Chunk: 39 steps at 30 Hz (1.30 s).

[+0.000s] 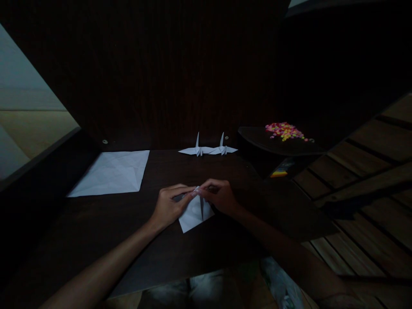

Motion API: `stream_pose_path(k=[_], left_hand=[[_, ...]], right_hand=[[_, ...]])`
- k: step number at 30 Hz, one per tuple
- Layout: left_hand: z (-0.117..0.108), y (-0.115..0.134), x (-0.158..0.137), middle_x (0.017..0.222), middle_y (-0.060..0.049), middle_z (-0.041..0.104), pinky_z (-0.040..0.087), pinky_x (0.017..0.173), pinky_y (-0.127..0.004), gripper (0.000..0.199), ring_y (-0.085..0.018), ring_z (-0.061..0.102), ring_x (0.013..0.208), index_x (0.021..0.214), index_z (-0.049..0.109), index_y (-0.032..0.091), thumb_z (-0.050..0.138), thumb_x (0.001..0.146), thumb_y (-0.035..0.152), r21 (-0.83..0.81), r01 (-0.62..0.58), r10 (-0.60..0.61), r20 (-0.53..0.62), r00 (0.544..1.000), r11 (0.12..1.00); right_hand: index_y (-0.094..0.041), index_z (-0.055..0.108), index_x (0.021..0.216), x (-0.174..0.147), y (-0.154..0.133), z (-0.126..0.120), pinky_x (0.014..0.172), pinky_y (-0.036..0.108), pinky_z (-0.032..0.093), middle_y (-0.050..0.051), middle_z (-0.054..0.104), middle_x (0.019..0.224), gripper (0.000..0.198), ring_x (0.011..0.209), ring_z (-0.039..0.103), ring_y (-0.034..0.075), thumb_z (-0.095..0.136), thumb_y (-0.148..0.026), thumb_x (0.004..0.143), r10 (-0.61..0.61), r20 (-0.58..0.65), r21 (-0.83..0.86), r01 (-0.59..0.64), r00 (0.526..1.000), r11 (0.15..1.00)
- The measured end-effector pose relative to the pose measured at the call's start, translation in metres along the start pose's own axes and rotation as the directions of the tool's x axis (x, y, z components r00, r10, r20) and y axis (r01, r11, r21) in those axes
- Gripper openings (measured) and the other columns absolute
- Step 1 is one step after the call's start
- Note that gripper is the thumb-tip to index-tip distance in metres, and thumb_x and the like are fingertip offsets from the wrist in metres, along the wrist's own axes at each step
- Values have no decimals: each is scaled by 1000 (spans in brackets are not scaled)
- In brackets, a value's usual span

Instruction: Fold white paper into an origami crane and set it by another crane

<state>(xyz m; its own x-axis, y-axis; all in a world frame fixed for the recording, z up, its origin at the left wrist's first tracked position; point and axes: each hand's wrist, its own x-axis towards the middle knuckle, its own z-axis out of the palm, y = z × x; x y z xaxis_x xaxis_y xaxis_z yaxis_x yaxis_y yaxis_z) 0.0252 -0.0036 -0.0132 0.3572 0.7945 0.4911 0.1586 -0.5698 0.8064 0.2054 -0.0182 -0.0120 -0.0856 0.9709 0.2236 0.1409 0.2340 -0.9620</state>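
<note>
A partly folded sheet of white paper point(192, 215) is between my hands, above the dark tabletop. My left hand point(170, 204) pinches its far edge between thumb and fingers. From the other side my right hand point(221, 196) grips the same edge, and the fingertips of both hands meet there. A raised fold casts a dark line down the paper's right part. Behind my hands stand two white origami cranes point(208, 150), side by side with wings touching or overlapping. The exact folds under my fingertips are hidden.
A larger creased white sheet point(112, 173) lies at the left of the dark table point(128, 240). On a small corner shelf point(257, 136) at the right is a pile of small colourful pieces point(286, 131). Below it sits a yellow-orange item point(278, 174). A dark panel rises behind; a slatted wooden surface point(380, 219) is at the right.
</note>
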Motion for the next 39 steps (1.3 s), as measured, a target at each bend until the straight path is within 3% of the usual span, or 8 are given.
stream_pose_path(k=[5, 25, 39], left_hand=[[-2, -1, 0, 83, -7, 75, 54, 64, -23, 14, -16, 69, 72, 89, 77, 17, 70, 79, 23, -28, 11, -11, -9, 1000, 1000], [4, 0, -1, 76, -6, 74, 49, 55, -23, 18, -16, 66, 64, 80, 78, 17, 80, 65, 26, -183, 228, -242, -62, 968, 956], [4, 1, -1, 72, -5, 74, 47, 53, -22, 9, -15, 65, 61, 75, 78, 18, 77, 67, 23, -222, 248, -265, -48, 963, 943]], right_hand=[[-16, 68, 69, -1, 0, 2, 39, 19, 40, -1, 62, 53, 28, 42, 54, 9, 74, -43, 70, -23, 0, -8, 23, 1000, 1000], [-15, 67, 67, -4, -1, 4, 40, 19, 39, -2, 60, 52, 28, 42, 51, 7, 72, -42, 73, -31, -9, 13, 32, 999, 999], [-15, 67, 67, -3, -3, 5, 38, 18, 39, -2, 59, 50, 28, 40, 51, 7, 74, -42, 71, -7, -12, 40, 8, 1000, 999]])
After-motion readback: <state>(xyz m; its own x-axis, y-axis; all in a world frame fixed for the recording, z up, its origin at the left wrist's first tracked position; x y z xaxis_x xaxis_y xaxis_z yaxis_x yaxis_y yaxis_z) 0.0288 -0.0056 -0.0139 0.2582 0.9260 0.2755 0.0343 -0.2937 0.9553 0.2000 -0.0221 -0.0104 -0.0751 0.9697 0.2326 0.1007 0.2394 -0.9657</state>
